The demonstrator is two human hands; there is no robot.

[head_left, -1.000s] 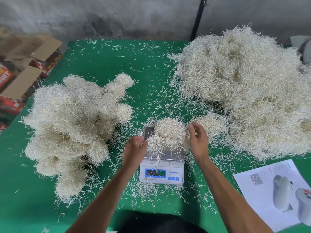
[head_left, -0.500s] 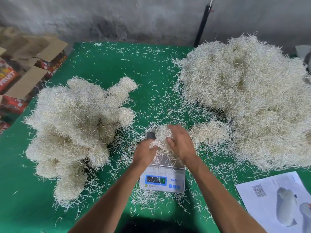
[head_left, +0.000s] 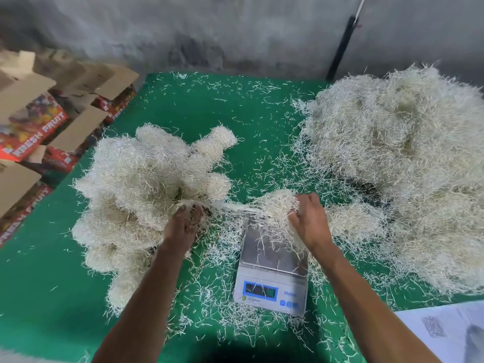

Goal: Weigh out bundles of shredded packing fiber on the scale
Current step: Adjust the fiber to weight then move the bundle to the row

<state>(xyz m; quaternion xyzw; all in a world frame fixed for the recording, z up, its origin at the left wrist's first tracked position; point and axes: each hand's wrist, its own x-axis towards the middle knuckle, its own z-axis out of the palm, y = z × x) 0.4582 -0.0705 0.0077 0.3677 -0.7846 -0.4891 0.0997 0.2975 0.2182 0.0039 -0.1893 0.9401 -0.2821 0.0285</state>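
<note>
Your right hand [head_left: 310, 224] grasps a bundle of shredded packing fiber [head_left: 275, 205], fingers curled into its right side, at the far edge of the scale [head_left: 272, 271] pan. The bundle is pale cream, rounded and loosely matted, with thin stiff strands bristling from its surface. Whether it rests on the pan or is held just off it cannot be told. A blurred streak of strands [head_left: 227, 206] stretches from the bundle to your left hand [head_left: 183, 226].

Your left hand sits left of the scale, at the near edge of the pile of formed bundles [head_left: 146, 184], fingers curled down with strands among them; it appears to pinch the streak's end, though blur hides the grip.

The steel pan carries only a few loose strands. The blue display [head_left: 260, 290] is lit; the digits are unreadable.

The pile of formed bundles lies on the left half of the green tabletop [head_left: 199, 111]: compact, stubby rolls stacked together. The large loose heap of fiber [head_left: 403, 163] fills the right side, fluffier and unshaped. A smaller clump [head_left: 353, 221] lies just right of your right hand. Short strands litter the tabletop, thickest around the scale.

Off the left edge: cardboard fruit boxes [head_left: 39, 127]. Near right corner: a printed sheet [head_left: 445, 334].
</note>
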